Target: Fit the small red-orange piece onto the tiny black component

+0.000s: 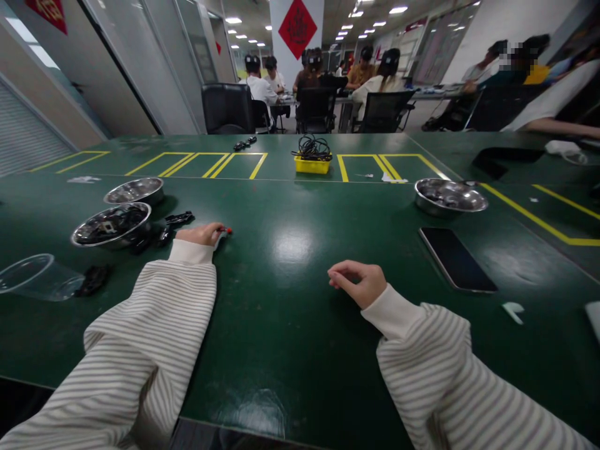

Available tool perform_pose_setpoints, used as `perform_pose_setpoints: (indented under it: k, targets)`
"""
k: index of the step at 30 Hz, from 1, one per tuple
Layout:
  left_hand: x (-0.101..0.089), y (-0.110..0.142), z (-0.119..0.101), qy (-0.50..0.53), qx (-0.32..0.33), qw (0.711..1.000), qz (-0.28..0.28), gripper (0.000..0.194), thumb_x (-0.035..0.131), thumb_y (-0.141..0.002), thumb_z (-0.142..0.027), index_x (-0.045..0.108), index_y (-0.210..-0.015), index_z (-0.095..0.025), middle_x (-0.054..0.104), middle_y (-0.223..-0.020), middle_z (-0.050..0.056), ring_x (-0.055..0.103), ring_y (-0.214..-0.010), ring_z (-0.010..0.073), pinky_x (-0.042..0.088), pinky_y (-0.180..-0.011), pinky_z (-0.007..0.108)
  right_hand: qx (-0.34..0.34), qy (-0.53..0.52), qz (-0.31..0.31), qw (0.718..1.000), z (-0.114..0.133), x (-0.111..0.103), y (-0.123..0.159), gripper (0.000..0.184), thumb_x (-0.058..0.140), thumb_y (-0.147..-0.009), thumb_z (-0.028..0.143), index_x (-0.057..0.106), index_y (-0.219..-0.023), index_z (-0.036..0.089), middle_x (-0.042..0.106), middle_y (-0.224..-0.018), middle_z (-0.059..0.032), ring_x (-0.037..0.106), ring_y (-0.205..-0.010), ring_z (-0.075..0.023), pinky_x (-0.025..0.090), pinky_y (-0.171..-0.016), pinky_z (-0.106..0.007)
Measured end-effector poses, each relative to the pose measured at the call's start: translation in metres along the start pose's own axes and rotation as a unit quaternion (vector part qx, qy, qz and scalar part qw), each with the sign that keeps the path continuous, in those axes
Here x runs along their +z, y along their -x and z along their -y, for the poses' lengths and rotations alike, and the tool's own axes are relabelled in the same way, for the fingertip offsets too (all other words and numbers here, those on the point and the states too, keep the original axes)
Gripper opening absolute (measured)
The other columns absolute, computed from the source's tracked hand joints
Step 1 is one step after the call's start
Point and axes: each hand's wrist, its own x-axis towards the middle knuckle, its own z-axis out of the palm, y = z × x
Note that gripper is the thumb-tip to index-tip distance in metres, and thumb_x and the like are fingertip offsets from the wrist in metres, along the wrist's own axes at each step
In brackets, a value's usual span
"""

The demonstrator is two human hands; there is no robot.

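Observation:
My left hand (pixel 202 234) is closed in a pinch on a small dark piece with a red end (pixel 229 230), just above the green table. Beside that hand lie black parts (pixel 180 218), next to a steel bowl (pixel 77 238) holding more dark parts. A second steel bowl (pixel 135 190) stands behind it. My right hand (pixel 360 282) is held low over the table's middle right, thumb and fingertips pressed together. What it pinches, if anything, is too small to make out.
To the right are a phone (pixel 457 259), a white earbud-like piece (pixel 512 311) and a steel bowl (pixel 450 209) with dark parts. A clear plastic cup (pixel 40 278) lies tipped at left. Farther back sits a yellow bin (pixel 312 165) of black cables. Several people sit beyond.

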Motion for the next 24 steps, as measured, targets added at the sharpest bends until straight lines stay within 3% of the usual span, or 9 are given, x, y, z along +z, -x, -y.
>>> perform_pose_setpoints:
  k: [4, 7, 9, 11, 14, 17, 19, 21, 24]
  targets:
    - [0.0, 0.002, -0.007, -0.008, -0.033, 0.999, -0.032, 0.041, 0.034, -0.077, -0.043, 0.054, -0.106, -0.022, 0.063, -0.086, 0.009, 0.055, -0.067, 0.0211, 0.024, -0.049, 0.024, 0.001, 0.003, -0.009, 1.0, 0.0, 0.0, 0.0, 0.017, 0.054, -0.071, 0.029, 0.061, -0.072, 0.014, 0.064, -0.059, -0.0045, 0.059, -0.049, -0.0133, 0.05, -0.049, -0.025]
    - [0.002, 0.008, -0.027, 0.041, -0.059, 0.995, -0.071, 0.04, 0.04, -0.073, -0.048, 0.058, -0.099, -0.022, 0.062, -0.07, 0.005, 0.054, -0.059, 0.0173, 0.024, -0.046, 0.022, 0.005, 0.0, -0.001, 1.0, 0.0, 0.001, 0.0, 0.017, 0.054, -0.071, 0.03, 0.061, -0.072, 0.014, 0.063, -0.059, -0.0047, 0.059, -0.049, -0.0136, 0.05, -0.048, -0.026]
    - [0.004, 0.017, -0.052, 0.107, -0.01, 0.992, -0.069, 0.039, 0.044, -0.071, -0.048, 0.061, -0.093, -0.022, 0.06, -0.06, 0.002, 0.052, -0.053, 0.0131, 0.025, -0.045, 0.02, 0.008, -0.002, 0.006, 1.0, 0.0, 0.001, 0.0, 0.017, 0.054, -0.071, 0.03, 0.061, -0.072, 0.014, 0.063, -0.059, -0.0044, 0.059, -0.05, -0.0139, 0.05, -0.049, -0.026]
    - [0.006, 0.03, -0.083, 0.171, 0.09, 0.98, -0.041, 0.037, 0.044, -0.071, -0.049, 0.063, -0.09, -0.022, 0.056, -0.053, 0.0, 0.049, -0.047, 0.0098, 0.026, -0.044, 0.018, 0.009, 0.011, 0.0, 1.0, 0.0, 0.001, -0.001, 0.016, 0.054, -0.072, 0.03, 0.062, -0.072, 0.016, 0.064, -0.061, -0.004, 0.059, -0.053, -0.0141, 0.049, -0.05, -0.026]
    - [0.006, 0.05, -0.129, 0.216, 0.232, 0.948, 0.005, 0.036, 0.043, -0.071, -0.051, 0.063, -0.087, -0.026, 0.053, -0.047, -0.002, 0.047, -0.042, 0.0083, 0.026, -0.043, 0.018, 0.018, 0.061, -0.058, 0.996, -0.001, 0.001, -0.003, 0.016, 0.054, -0.071, 0.029, 0.062, -0.072, 0.016, 0.064, -0.066, -0.0042, 0.058, -0.056, -0.0145, 0.046, -0.049, -0.025]
    - [0.003, 0.061, -0.153, 0.216, 0.275, 0.936, 0.03, 0.036, 0.042, -0.071, -0.052, 0.062, -0.088, -0.028, 0.053, -0.047, -0.002, 0.048, -0.043, 0.0093, 0.027, -0.043, 0.018, 0.038, 0.096, -0.109, 0.989, -0.005, 0.0, -0.005, 0.016, 0.055, -0.07, 0.03, 0.062, -0.07, 0.016, 0.063, -0.068, -0.0049, 0.057, -0.058, -0.0148, 0.043, -0.048, -0.024]
    - [0.002, 0.059, -0.151, 0.199, 0.264, 0.943, 0.037, 0.042, 0.041, -0.07, -0.056, 0.06, -0.093, -0.027, 0.054, -0.049, -0.001, 0.05, -0.045, 0.0109, 0.028, -0.044, 0.019, 0.056, 0.094, -0.091, 0.99, -0.007, 0.0, -0.005, 0.018, 0.053, -0.071, 0.032, 0.061, -0.069, 0.016, 0.062, -0.066, -0.0045, 0.055, -0.057, -0.0145, 0.042, -0.049, -0.024]
    - [0.001, 0.048, -0.136, 0.162, 0.217, 0.962, 0.033, 0.049, 0.04, -0.068, -0.06, 0.058, -0.099, -0.026, 0.057, -0.054, 0.001, 0.053, -0.051, 0.0138, 0.031, -0.047, 0.02, 0.074, 0.084, -0.061, 0.992, -0.008, 0.0, -0.006, 0.022, 0.05, -0.073, 0.034, 0.059, -0.066, 0.016, 0.058, -0.06, -0.0029, 0.053, -0.053, -0.0133, 0.04, -0.049, -0.024]
    - [0.004, 0.021, -0.096, 0.082, 0.069, 0.994, 0.001, 0.049, 0.039, -0.071, -0.057, 0.054, -0.105, -0.025, 0.061, -0.068, 0.006, 0.057, -0.063, 0.0197, 0.034, -0.053, 0.024, 0.075, 0.084, -0.065, 0.991, -0.007, 0.0, -0.006, 0.025, 0.05, -0.072, 0.036, 0.05, -0.057, 0.017, 0.048, -0.051, 0.001, 0.045, -0.046, -0.0102, 0.036, -0.045, -0.023]
